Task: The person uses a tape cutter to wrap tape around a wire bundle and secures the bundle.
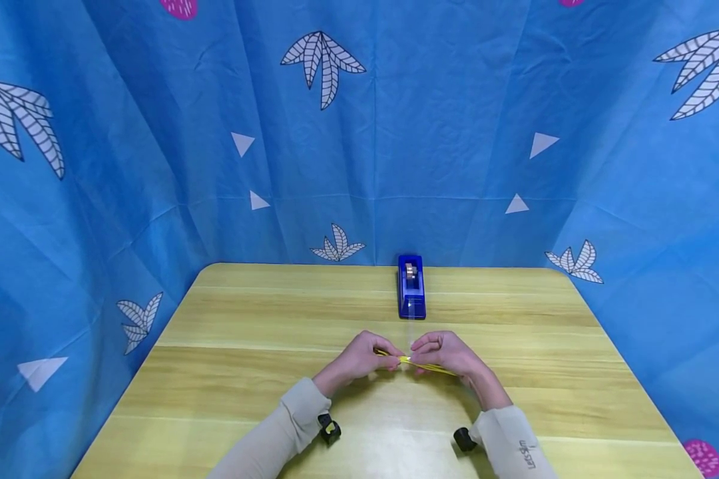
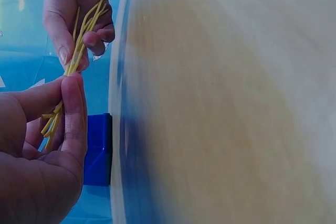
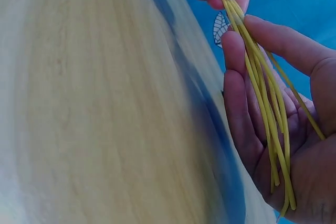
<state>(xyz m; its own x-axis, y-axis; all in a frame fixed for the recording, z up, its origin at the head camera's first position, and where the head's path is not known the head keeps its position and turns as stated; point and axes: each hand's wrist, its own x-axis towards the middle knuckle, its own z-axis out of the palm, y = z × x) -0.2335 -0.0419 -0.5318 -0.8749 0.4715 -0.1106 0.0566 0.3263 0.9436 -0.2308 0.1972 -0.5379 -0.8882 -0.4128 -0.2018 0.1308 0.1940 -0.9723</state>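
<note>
Yellow strands point(image 3: 249, 39), thin and bunched, held between both hands. Pinches one end of the bundle between thumb and index finger of the left hand point(image 1: 362, 354), with short ends poking out behind those fingertips, toward the palm. Grips just beside with thumb and index finger of the right hand point(image 1: 446, 352) against opposite sides of the bundle, keeping the other fingers loosely curved under long tails across the palm. Beyond the fingertips, clear tape point(image 1: 411, 329) toward a blue dispenser point(image 1: 411, 286) on the wooden table point(image 1: 245, 319).
</note>
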